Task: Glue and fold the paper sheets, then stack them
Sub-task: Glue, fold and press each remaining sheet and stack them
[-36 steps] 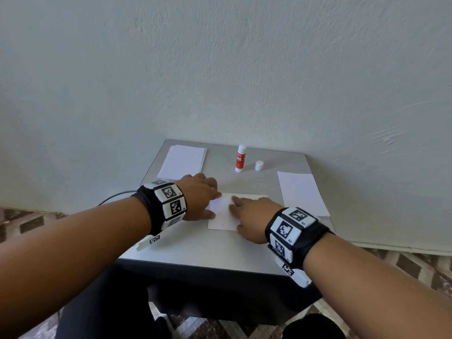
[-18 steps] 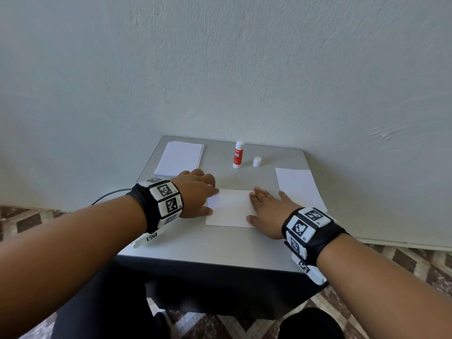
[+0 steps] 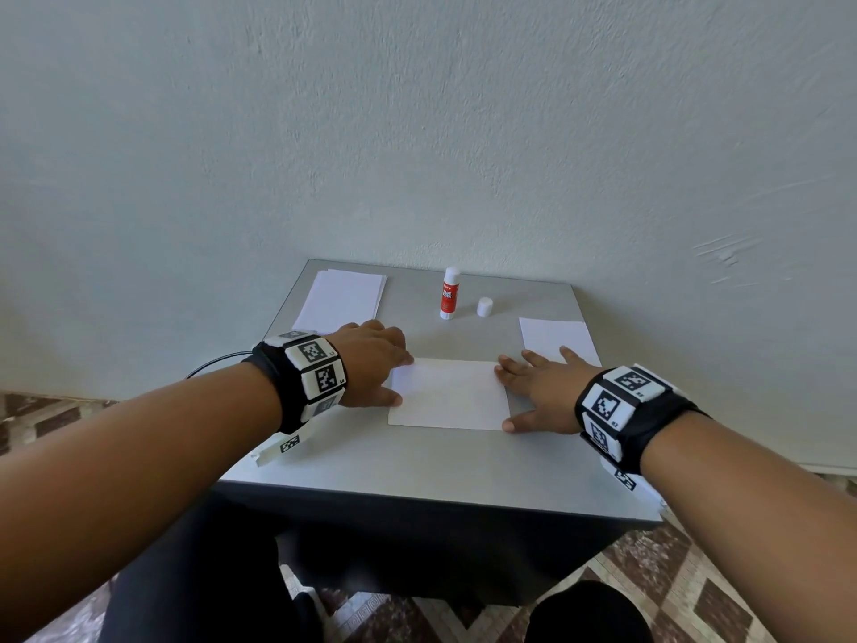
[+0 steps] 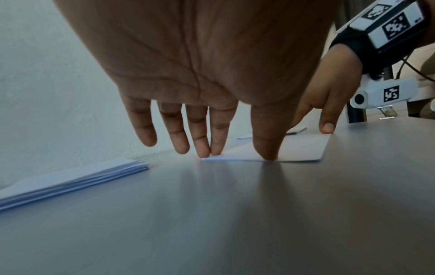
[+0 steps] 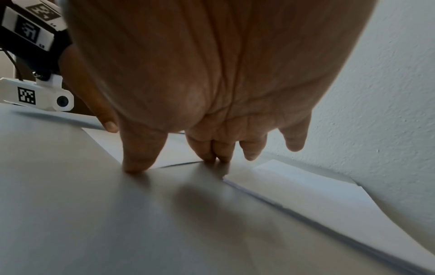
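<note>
A folded white sheet (image 3: 449, 395) lies flat in the middle of the grey table (image 3: 417, 471). My left hand (image 3: 371, 364) presses its left edge with straight fingers; in the left wrist view the fingertips (image 4: 267, 155) touch the sheet (image 4: 303, 148). My right hand (image 3: 533, 387) lies flat at the sheet's right edge, with its thumb (image 5: 136, 163) and fingertips on the sheet's edge (image 5: 174, 154). A stack of white sheets (image 3: 341, 301) sits at the back left, also seen as the stack (image 4: 65, 180). More white paper (image 3: 556, 338) lies at the right, seen as the paper (image 5: 317, 193).
An uncapped red and white glue stick (image 3: 449, 293) stands at the back centre, with its white cap (image 3: 484, 306) beside it on the right. A pale wall rises behind the table. A black cable (image 3: 208, 368) hangs off the left edge. Patterned floor tiles surround the table.
My right hand has slid rightward across the sheet, from its middle to its right edge. My left hand has stayed on the left edge.
</note>
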